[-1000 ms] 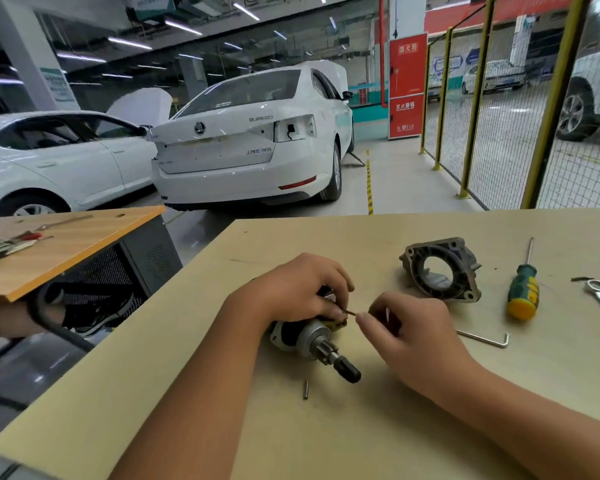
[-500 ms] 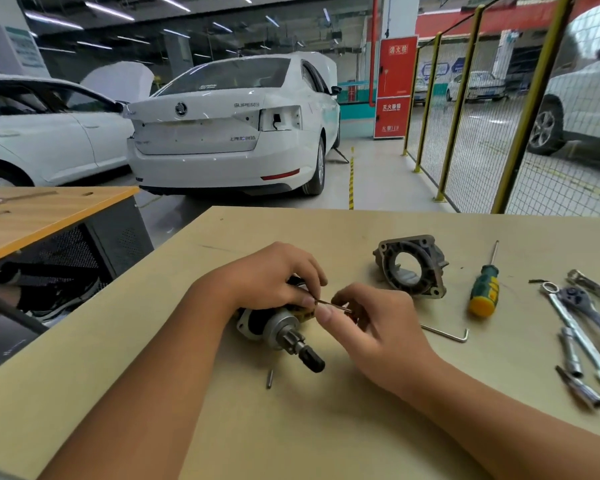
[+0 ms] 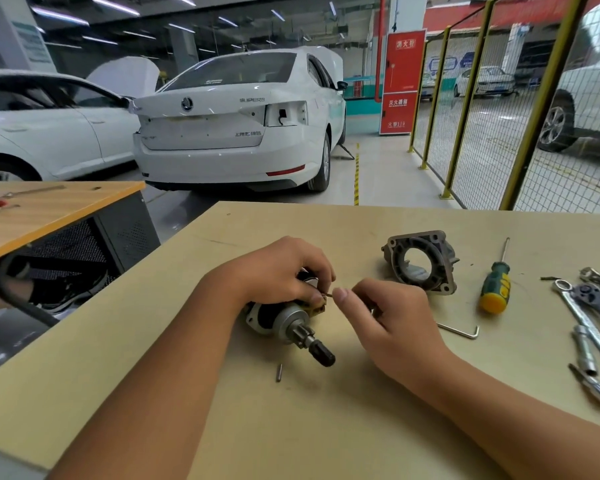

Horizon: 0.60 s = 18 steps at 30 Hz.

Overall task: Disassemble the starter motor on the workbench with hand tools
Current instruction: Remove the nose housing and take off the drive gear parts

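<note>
Fingers, left hand [image 3: 278, 268]: curled over the top of the starter motor [image 3: 284, 317], holding it down on the tabletop [image 3: 326, 427].
Fingers, right hand [image 3: 392, 320]: thumb and forefinger pinch a thin pin [image 3: 327, 294] at the side of the motor; the other fingers are curled under the palm.
Starter motor: lies on its side near the middle of the tabletop, with the shaft [image 3: 314, 344] pointing toward the near edge and slightly right.
Pin: short visible length between the right fingertips and the motor body; whether its far end sits inside the motor cannot be told.
Loose pin [image 3: 279, 372]: lies flat on the tabletop just in front of the shaft, apart from both hands.
Housing [image 3: 420, 261]: grey cast part with a round opening, standing right of the motor and beyond the right hand.
Hex key [image 3: 459, 330]: lies flat just right of the right hand.
Screwdriver [image 3: 495, 284]: green and yellow handle, lying right of the housing.
Wrenches and sockets [image 3: 589, 327]: grouped at the right edge of the tabletop.
</note>
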Motion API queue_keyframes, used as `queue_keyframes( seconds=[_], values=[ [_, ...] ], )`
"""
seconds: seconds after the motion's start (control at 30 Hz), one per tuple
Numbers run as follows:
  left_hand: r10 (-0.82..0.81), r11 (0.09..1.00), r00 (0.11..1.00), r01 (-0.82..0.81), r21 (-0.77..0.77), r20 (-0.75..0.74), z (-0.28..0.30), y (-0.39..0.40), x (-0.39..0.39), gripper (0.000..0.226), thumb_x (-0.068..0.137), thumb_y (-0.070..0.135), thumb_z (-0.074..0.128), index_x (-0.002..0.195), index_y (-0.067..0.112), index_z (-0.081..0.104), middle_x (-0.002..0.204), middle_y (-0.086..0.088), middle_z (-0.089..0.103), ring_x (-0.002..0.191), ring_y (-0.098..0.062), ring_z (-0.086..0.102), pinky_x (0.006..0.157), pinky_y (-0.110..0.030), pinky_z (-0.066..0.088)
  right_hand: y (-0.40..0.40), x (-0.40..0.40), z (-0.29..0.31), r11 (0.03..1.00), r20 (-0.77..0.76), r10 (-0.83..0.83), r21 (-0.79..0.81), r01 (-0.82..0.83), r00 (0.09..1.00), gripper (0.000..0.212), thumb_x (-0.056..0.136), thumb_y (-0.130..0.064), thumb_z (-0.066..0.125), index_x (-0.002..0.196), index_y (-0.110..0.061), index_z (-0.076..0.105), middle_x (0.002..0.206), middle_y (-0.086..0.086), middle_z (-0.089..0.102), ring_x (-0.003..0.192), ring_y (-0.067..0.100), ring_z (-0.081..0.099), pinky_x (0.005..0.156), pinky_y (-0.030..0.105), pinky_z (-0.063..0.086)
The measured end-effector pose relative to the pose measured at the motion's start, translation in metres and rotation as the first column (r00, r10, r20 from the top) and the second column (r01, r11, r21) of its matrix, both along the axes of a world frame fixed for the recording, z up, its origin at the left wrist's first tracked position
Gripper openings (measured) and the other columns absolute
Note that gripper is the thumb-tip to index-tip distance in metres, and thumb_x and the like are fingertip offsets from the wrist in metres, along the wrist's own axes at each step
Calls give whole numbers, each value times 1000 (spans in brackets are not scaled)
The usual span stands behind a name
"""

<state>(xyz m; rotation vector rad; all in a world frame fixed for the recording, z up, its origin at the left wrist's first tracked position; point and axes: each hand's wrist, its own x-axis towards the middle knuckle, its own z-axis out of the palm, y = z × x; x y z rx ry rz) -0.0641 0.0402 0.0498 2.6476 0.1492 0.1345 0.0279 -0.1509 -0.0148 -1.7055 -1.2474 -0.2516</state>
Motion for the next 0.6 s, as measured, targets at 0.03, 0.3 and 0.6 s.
queue_keyframes(
  seconds=[0.03, 0.3, 0.6],
  values=[
    [3, 1000, 1000, -3, -5, 0, -1, 1, 0, 13, 82, 12, 85, 88, 20, 77, 113, 13, 72, 110, -5, 64, 102, -40, 51, 0, 0, 1, 1000, -2, -1, -4, 1, 1000, 53, 94, -59, 47, 61, -18, 51, 50, -2, 43, 49, 18, 43, 48, 42, 37],
    [18, 999, 1000, -19, -34, -26, 0, 0, -1, 18, 82, 13, 85, 83, 28, 75, 108, 16, 72, 107, -8, 65, 100, -45, 53, -5, 0, 3, 982, -96, -176, -89, 167, 980, 65, 86, -72, 41, 55, -16, 55, 50, -2, 55, 50, 15, 52, 49, 41, 45],
    [10, 999, 999, -11, -35, -31, 0, -1, -3, 26, 83, 14, 84, 79, 36, 71, 110, 14, 71, 109, -9, 65, 100, -45, 52, -1, 3, 1, 988, -26, -155, -19, 155, 988, 55, 84, -57, 65, 53, -13, 54, 44, -1, 47, 45, 21, 46, 45, 39, 38]
  ],
)
